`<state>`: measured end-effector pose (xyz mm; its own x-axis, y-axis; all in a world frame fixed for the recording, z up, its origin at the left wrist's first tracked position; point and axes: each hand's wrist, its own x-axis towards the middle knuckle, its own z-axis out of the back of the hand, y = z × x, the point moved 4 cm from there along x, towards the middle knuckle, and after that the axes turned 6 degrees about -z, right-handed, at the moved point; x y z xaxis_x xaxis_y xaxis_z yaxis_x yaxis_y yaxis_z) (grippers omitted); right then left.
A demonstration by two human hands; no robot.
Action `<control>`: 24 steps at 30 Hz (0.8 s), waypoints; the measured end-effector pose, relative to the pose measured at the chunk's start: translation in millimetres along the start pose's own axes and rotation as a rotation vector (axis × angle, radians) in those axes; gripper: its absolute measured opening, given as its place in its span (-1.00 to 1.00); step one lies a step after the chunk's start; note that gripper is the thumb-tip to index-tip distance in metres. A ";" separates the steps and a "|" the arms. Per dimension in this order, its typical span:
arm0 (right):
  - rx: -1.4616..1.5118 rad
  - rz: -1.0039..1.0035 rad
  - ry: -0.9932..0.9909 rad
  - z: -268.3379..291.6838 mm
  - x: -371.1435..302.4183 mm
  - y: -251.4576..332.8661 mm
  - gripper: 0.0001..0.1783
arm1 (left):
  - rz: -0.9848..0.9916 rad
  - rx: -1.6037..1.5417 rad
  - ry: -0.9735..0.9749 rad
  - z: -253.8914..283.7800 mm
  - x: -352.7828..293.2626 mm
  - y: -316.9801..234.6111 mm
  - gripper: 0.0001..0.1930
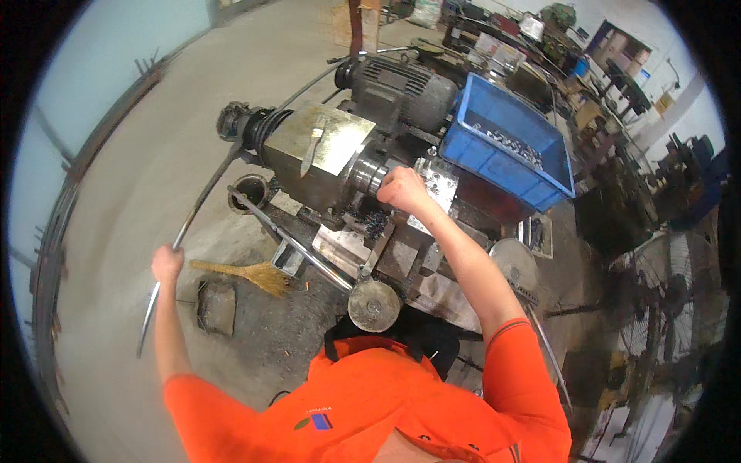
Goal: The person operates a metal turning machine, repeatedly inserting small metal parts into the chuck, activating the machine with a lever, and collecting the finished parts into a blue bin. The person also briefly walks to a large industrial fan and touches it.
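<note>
My left hand point(167, 263) is wrapped round a long metal lever point(197, 210) that slants up to the left end of a small lathe point(312, 181). At the lathe's round metal spindle nose point(367, 174), my right hand point(402, 190) is closed with its fingers at the front. Whatever those fingers pinch is hidden by the hand. A flat brush point(311, 150) with a worn handle lies on top of the headstock. Dark metal chips point(373, 224) are heaped below the spindle.
A blue plastic crate point(494, 174) holding small metal parts stands beyond my right hand. Behind the headstock sits a ribbed motor point(405, 89). A round handwheel point(373, 306) is close to my body. A straw broom point(251, 272) and a dustpan-like container point(216, 307) lie on the floor.
</note>
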<state>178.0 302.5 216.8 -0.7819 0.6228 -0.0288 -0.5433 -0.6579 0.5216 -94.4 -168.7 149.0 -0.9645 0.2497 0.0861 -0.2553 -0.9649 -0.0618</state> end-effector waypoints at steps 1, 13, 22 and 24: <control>-0.023 0.009 -0.007 -0.3 -0.2 0.9 -0.74 | 0.011 -0.019 -0.005 0.6 -8.9 -6.9 -0.69; -0.208 0.117 -0.027 -1.9 -0.6 -1.6 -0.78 | -0.074 -0.207 0.077 0.9 -90.4 -74.8 -0.68; -0.201 0.082 -0.240 98.2 -8.7 -28.1 -0.80 | -0.225 -1.049 0.504 -28.2 -36.6 -80.3 -0.83; -0.253 -0.039 -0.298 141.7 -5.4 -57.2 -0.77 | -0.240 -1.050 0.502 -26.0 -35.3 -88.1 -0.84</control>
<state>256.6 396.7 307.9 -0.6559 0.7209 0.2239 -0.6584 -0.6914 0.2976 -39.6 -90.5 125.5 -0.7434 0.6447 -0.1782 -0.1378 -0.4083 -0.9024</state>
